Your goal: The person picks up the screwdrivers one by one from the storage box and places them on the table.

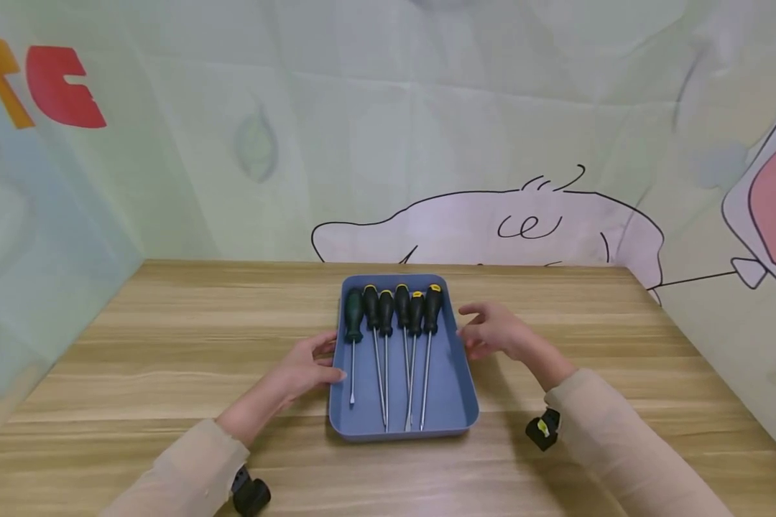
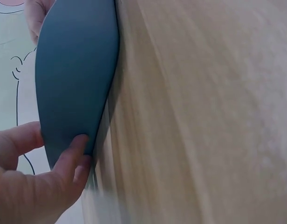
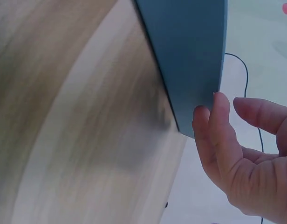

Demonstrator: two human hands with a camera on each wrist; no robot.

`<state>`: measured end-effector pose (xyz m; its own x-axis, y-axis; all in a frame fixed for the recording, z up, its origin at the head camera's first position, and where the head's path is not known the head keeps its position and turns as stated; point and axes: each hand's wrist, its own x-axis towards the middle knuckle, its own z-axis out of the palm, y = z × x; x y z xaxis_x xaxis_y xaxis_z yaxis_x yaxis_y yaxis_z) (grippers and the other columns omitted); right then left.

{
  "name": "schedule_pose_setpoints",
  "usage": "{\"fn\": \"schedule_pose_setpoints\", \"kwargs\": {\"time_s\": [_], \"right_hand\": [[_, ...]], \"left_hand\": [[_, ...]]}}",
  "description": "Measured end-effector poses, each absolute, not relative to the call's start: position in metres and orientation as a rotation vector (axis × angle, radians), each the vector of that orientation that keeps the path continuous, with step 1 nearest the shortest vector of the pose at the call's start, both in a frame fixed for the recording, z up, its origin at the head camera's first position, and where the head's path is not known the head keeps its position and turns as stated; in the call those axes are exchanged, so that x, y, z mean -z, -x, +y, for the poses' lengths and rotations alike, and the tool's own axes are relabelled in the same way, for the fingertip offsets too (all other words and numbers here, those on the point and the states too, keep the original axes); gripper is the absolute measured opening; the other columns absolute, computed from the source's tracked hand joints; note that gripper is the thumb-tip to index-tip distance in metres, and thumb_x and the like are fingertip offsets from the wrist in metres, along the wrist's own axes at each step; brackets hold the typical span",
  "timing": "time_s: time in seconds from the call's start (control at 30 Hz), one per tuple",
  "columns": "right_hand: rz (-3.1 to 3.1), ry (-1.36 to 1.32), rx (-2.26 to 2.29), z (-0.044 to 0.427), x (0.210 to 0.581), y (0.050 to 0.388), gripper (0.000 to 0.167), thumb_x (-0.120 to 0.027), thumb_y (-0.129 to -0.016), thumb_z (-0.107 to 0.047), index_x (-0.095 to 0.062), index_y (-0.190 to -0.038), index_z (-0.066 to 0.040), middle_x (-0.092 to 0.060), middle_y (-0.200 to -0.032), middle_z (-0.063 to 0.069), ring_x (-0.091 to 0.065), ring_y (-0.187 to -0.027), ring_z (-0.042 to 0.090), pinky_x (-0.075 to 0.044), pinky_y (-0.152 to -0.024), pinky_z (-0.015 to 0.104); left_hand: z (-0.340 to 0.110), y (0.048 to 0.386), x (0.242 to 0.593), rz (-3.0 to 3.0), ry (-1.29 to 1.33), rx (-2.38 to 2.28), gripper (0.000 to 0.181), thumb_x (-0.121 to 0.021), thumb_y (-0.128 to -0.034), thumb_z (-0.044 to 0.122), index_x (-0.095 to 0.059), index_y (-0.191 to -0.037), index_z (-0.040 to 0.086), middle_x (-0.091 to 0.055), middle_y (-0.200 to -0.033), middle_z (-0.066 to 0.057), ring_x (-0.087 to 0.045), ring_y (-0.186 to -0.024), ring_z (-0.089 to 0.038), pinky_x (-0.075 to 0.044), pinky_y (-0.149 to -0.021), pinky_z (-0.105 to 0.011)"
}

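Observation:
A shallow blue tray (image 1: pixel 449 388) lies on the wooden table, longer front to back than across. Several screwdrivers (image 1: pixel 386 316) lie in it side by side, handles at the far end and shafts toward the near end. Most handles are black with yellow ends; the leftmost screwdriver (image 1: pixel 353 316) has a dark green one. My left hand (image 1: pixel 307 370) pinches the tray's left wall, thumb at the rim and fingers against the outside (image 2: pixel 71 156). My right hand (image 1: pixel 494 332) is beside the right wall, fingers (image 3: pixel 220 121) at its outer side, thumb held away from the rim.
The wooden table (image 1: pixel 187 337) extends to both sides of the tray. Behind it hangs a printed cloth backdrop (image 1: pixel 362 143) with cartoon drawings. Each sleeve has a small black camera at the wrist, such as the right camera (image 1: pixel 543 429).

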<state>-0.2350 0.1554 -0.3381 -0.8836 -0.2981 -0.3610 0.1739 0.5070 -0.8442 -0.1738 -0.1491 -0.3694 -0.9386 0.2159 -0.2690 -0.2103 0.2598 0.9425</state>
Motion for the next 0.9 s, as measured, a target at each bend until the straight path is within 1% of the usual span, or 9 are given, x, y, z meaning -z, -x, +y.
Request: {"fn": "schedule_pose_setpoints", "kwargs": {"time_s": [0.2,0.4,0.5,0.67,0.77,0.9], "right_hand": [[2.283,0.127,1.372,0.155,0.329,0.236,0.056,-0.054,-0.09,-0.001,-0.029,-0.139,0.009,-0.056,-0.1,0.02,-0.055,-0.074,0.019,-0.057,-0.07,0.035],[2.288,0.159,1.359,0.151,0.322,0.239,0.055,-0.054,-0.091,-0.003,-0.03,-0.139,0.008,-0.053,-0.112,0.028,-0.056,-0.077,0.02,-0.057,-0.071,0.034],[2.298,0.167,1.35,0.148,0.32,0.241,0.054,-0.055,-0.091,-0.004,-0.031,-0.139,0.007,-0.053,-0.115,0.029,-0.056,-0.076,0.019,-0.057,-0.07,0.032],[2.304,0.182,1.35,0.14,0.317,0.243,0.054,-0.057,-0.09,-0.003,-0.033,-0.138,0.008,-0.055,-0.111,0.028,-0.057,-0.073,0.019,-0.057,-0.066,0.03],[2.3,0.182,1.357,0.135,0.316,0.243,0.053,-0.058,-0.089,-0.002,-0.035,-0.137,0.008,-0.056,-0.107,0.024,-0.056,-0.071,0.019,-0.057,-0.064,0.03],[2.303,0.177,1.357,0.127,0.312,0.244,0.052,-0.059,-0.089,-0.002,-0.038,-0.136,0.006,-0.055,-0.102,0.019,-0.056,-0.07,0.018,-0.057,-0.065,0.031]], "left_hand": [[-0.15,0.175,0.371,2.18,0.018,-1.731,0.072,-0.062,-0.0803,-0.011,-0.026,-0.143,-0.004,-0.035,-0.138,-0.032,-0.041,-0.121,-0.045,-0.05,-0.089,-0.04],[-0.151,0.178,0.372,2.198,0.055,-1.713,0.07,-0.063,-0.0818,-0.008,-0.029,-0.143,-0.002,-0.037,-0.138,-0.03,-0.042,-0.122,-0.043,-0.05,-0.089,-0.041],[-0.151,0.179,0.372,2.195,0.058,-1.717,0.07,-0.063,-0.0816,-0.008,-0.029,-0.143,-0.002,-0.037,-0.138,-0.03,-0.042,-0.122,-0.043,-0.05,-0.089,-0.041],[-0.151,0.178,0.371,2.186,0.052,-1.726,0.071,-0.063,-0.0809,-0.009,-0.029,-0.143,-0.003,-0.035,-0.139,-0.031,-0.041,-0.122,-0.044,-0.05,-0.089,-0.041],[-0.15,0.178,0.37,2.176,0.046,-1.731,0.072,-0.063,-0.0805,-0.009,-0.028,-0.143,-0.003,-0.034,-0.139,-0.031,-0.041,-0.122,-0.044,-0.05,-0.088,-0.041],[-0.15,0.176,0.368,2.171,0.04,-1.726,0.073,-0.063,-0.0808,-0.009,-0.026,-0.143,-0.004,-0.033,-0.14,-0.032,-0.04,-0.123,-0.044,-0.05,-0.088,-0.042]]}}
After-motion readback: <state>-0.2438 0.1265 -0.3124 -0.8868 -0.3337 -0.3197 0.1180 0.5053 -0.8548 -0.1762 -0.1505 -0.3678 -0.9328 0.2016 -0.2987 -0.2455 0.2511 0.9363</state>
